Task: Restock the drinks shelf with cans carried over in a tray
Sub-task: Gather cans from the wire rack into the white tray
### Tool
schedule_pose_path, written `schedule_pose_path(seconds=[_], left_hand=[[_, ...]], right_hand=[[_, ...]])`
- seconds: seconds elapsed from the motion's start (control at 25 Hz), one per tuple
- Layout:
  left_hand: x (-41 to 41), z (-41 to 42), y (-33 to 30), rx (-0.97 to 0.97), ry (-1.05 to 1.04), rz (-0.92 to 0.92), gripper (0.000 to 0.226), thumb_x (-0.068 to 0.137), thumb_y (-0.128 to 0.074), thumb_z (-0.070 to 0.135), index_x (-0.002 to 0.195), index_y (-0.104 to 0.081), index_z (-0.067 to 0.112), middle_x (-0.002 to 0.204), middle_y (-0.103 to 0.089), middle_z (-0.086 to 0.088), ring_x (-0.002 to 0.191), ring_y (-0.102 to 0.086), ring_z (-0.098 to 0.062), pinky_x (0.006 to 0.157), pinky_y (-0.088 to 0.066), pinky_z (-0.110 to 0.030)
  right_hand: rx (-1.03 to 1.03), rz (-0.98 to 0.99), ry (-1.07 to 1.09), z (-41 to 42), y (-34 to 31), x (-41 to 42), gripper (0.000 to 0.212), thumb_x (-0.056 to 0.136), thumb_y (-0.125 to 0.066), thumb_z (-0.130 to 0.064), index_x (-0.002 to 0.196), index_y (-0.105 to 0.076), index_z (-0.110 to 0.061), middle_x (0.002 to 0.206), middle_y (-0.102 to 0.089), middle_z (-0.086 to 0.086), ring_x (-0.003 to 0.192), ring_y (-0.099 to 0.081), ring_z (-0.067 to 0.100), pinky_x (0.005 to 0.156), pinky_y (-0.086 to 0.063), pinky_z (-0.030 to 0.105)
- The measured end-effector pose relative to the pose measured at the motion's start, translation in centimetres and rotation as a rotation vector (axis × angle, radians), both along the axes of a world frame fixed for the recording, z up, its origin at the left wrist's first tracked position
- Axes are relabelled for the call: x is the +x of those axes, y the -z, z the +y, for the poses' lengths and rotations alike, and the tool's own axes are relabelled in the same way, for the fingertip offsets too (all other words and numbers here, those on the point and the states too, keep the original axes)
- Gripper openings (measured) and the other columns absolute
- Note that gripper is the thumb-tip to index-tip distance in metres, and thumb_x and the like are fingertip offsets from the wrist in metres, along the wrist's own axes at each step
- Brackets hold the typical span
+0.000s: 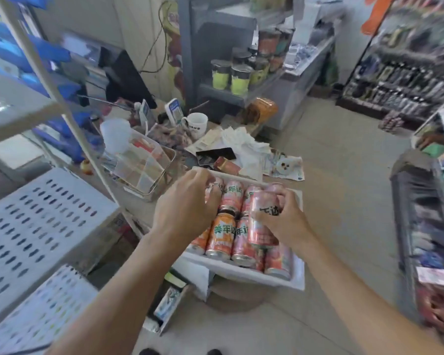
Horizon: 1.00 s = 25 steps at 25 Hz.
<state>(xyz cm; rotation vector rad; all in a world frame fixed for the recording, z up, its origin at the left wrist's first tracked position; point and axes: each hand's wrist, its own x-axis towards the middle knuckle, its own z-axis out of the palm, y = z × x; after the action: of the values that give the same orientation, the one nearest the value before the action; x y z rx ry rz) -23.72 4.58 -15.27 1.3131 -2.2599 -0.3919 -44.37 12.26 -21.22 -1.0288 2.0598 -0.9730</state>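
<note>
A white tray (244, 274) rests on a round stool in front of me, filled with several orange and pink drink cans (222, 235) lying on their sides. My right hand (283, 217) grips one pink can (263, 221), lifted a little above the others in the tray. My left hand (187, 201) reaches over the tray's far left part, its fingers curled down around another pink can (212, 188) that it mostly hides. The view is blurred by motion.
A white perforated shelf (36, 221) stands at my left, with an upright white post (69, 119). Behind the tray is a cluttered counter with a phone (215, 156), a mug (196, 124) and papers. A dark display case (426, 226) stands to the right. Bare floor lies between.
</note>
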Motion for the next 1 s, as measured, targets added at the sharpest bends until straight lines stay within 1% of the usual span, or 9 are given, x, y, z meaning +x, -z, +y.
schedule_pose_path(seconds=[0.08,0.2,0.36,0.48,0.64,0.76,0.84,0.92,1.0], left_hand=[[-1.0,0.4,1.0,0.039,0.014,-0.030,0.021,0.096,-0.043,0.043,0.106,-0.054,0.028,0.105,-0.059,0.009,0.090,-0.060,-0.016,0.066,-0.050,-0.035],[-2.1,1.1,1.9,0.058,0.046,-0.064,0.021,0.097,-0.042,0.044,0.104,-0.055,0.028,0.104,-0.060,0.010,0.083,-0.056,-0.012,0.058,-0.043,-0.030],[-3.6,1.6,2.2,0.087,0.082,-0.072,0.024,0.097,-0.042,0.042,0.110,-0.056,0.028,0.109,-0.060,0.010,0.090,-0.057,-0.012,0.062,-0.043,-0.029],[-4.2,2.0,2.5,0.091,0.089,-0.069,0.025,0.097,-0.042,0.043,0.111,-0.057,0.028,0.106,-0.062,0.008,0.088,-0.057,-0.013,0.066,-0.049,-0.032],[-4.6,2.1,2.3,0.107,0.088,-0.076,0.024,0.097,-0.043,0.042,0.112,-0.057,0.028,0.106,-0.061,0.010,0.087,-0.056,-0.012,0.064,-0.046,-0.029],[-4.9,2.0,2.0,0.088,0.079,-0.078,0.023,0.098,-0.044,0.042,0.111,-0.056,0.027,0.108,-0.060,0.011,0.091,-0.058,-0.012,0.064,-0.045,-0.030],[-4.7,2.0,1.7,0.083,0.068,-0.080,0.023,0.097,-0.044,0.042,0.111,-0.056,0.028,0.109,-0.059,0.012,0.092,-0.058,-0.012,0.065,-0.043,-0.030],[-4.1,1.8,1.3,0.064,0.049,-0.080,0.022,0.097,-0.044,0.042,0.110,-0.056,0.028,0.109,-0.060,0.012,0.090,-0.057,-0.011,0.066,-0.046,-0.031],[-3.1,1.3,0.4,0.027,0.007,-0.068,0.021,0.097,-0.046,0.042,0.110,-0.056,0.029,0.108,-0.061,0.011,0.088,-0.058,-0.012,0.070,-0.052,-0.035]], right_hand=[[0.121,-0.030,0.046,1.1,2.4,-0.6,0.092,0.065,-0.082,-0.051,0.139,-0.031,-0.031,0.139,-0.049,0.003,0.111,-0.058,0.022,0.093,-0.051,0.040],[0.184,-0.063,0.109,2.3,4.3,-0.9,0.091,0.075,-0.081,-0.037,0.147,-0.026,-0.025,0.123,-0.057,-0.003,0.090,-0.059,0.014,0.078,-0.047,0.029],[0.266,-0.045,0.168,2.3,5.6,-1.3,0.076,0.075,-0.079,-0.048,0.134,-0.040,-0.017,0.122,-0.061,0.002,0.096,-0.061,0.020,0.086,-0.049,0.034],[0.288,-0.058,0.130,2.6,5.6,-1.8,0.068,0.081,-0.074,-0.048,0.133,-0.043,-0.017,0.116,-0.061,-0.001,0.093,-0.059,0.018,0.083,-0.047,0.030],[0.325,0.026,0.076,3.1,4.9,-2.9,0.057,0.084,-0.069,-0.046,0.130,-0.049,-0.018,0.122,-0.062,0.000,0.094,-0.057,0.015,0.081,-0.045,0.029],[0.231,0.163,0.031,2.8,3.6,-2.4,0.051,0.086,-0.066,-0.042,0.128,-0.050,-0.018,0.114,-0.061,-0.003,0.092,-0.059,0.015,0.080,-0.050,0.033],[0.148,0.223,-0.020,2.3,2.0,-1.7,0.041,0.086,-0.063,-0.044,0.119,-0.052,-0.022,0.121,-0.057,-0.002,0.096,-0.060,0.017,0.082,-0.053,0.038],[0.087,0.231,-0.092,1.7,-0.1,-0.8,0.039,0.084,-0.059,-0.049,0.117,-0.051,-0.029,0.115,-0.054,-0.009,0.108,-0.056,0.020,0.091,-0.051,0.044],[-0.005,0.272,-0.176,0.7,-1.9,0.3,0.043,0.081,-0.053,-0.055,0.119,-0.050,-0.034,0.103,-0.051,-0.019,0.108,-0.052,0.014,0.099,-0.045,0.045]])
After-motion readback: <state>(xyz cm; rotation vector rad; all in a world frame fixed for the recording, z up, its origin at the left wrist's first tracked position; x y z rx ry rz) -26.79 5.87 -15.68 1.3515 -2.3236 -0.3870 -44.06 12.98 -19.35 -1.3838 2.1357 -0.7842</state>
